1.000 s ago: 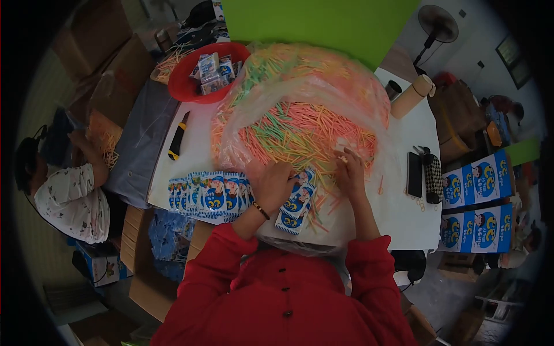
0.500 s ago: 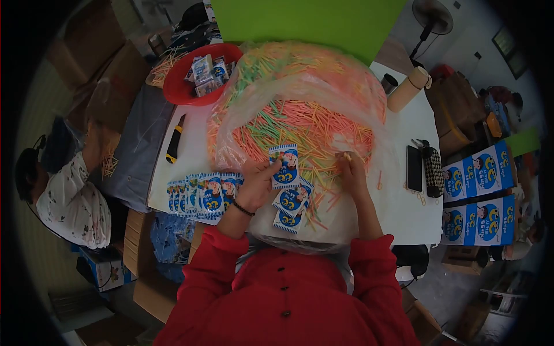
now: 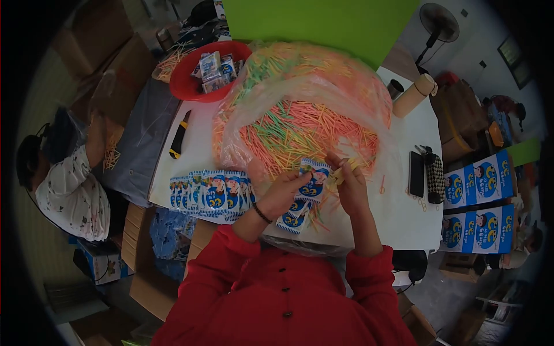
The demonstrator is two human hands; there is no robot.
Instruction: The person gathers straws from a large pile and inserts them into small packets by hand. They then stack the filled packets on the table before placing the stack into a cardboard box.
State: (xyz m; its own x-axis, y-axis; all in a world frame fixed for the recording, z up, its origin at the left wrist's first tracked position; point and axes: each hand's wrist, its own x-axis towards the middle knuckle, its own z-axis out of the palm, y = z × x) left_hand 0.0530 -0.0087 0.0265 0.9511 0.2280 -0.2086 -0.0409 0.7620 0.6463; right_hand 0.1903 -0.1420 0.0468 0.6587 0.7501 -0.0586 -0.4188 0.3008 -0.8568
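Note:
Between the fingers of my left hand (image 3: 281,195) is a small blue-and-white printed packet (image 3: 315,183). My right hand (image 3: 354,193) is close beside it, fingertips pinched around a few pale yellow sticks (image 3: 336,179) right at the packet's edge. Beneath my left hand, more packets (image 3: 292,221) lie on the front of a large clear plastic bag (image 3: 231,135). Behind both hands, the open bag holds a heap of thin pink, green and yellow sticks (image 3: 311,124). A row of overlapping packets (image 3: 212,193) lies left of my left wrist.
A red bowl (image 3: 180,81) with packets and a yellow-black cutter (image 3: 179,135) are at the left of the white table (image 3: 167,184). A phone (image 3: 415,174), a checkered pouch (image 3: 434,176) and a tan bottle (image 3: 412,97) stand or lie right. Another person (image 3: 75,193) is at far left.
My left hand has moved right with the packet. My right hand has come in toward it, and yellow sticks now show in its fingers.

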